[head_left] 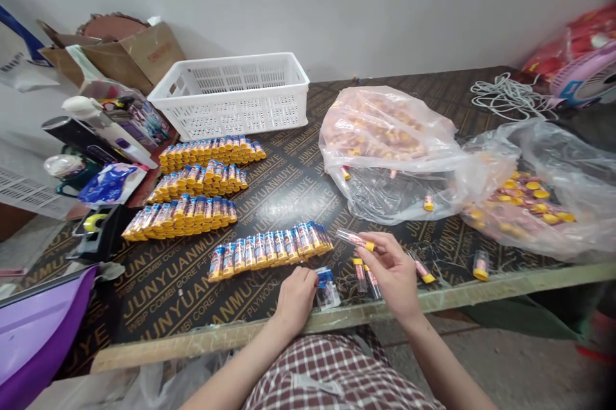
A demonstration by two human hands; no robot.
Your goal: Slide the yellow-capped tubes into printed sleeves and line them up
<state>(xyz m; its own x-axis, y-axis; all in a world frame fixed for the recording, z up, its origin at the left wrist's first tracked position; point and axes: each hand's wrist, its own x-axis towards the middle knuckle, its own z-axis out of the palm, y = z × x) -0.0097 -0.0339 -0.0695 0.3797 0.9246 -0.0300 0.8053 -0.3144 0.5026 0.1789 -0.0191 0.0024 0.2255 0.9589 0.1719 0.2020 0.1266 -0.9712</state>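
Head | right fingers [385, 242] pinch clear tube [348, 237] at yellow cap [369, 246] | left fingers [303, 274] curled at blue-topped labels [328, 288], grip: cannot tell

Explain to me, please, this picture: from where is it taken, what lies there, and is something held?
There is no machine: a person works bare-handed. A camera worn on the head looks forward and down. The right hand holds a clear cylindrical tube with yellow cap. The left hand is at flat blue-and-clear plastic pieces; whether it grips any is unclear. On the dark printed table are rows of blue-and-yellow tubes, a white rectangular plastic basket and translucent plastic bags with yellow-capped pieces inside.
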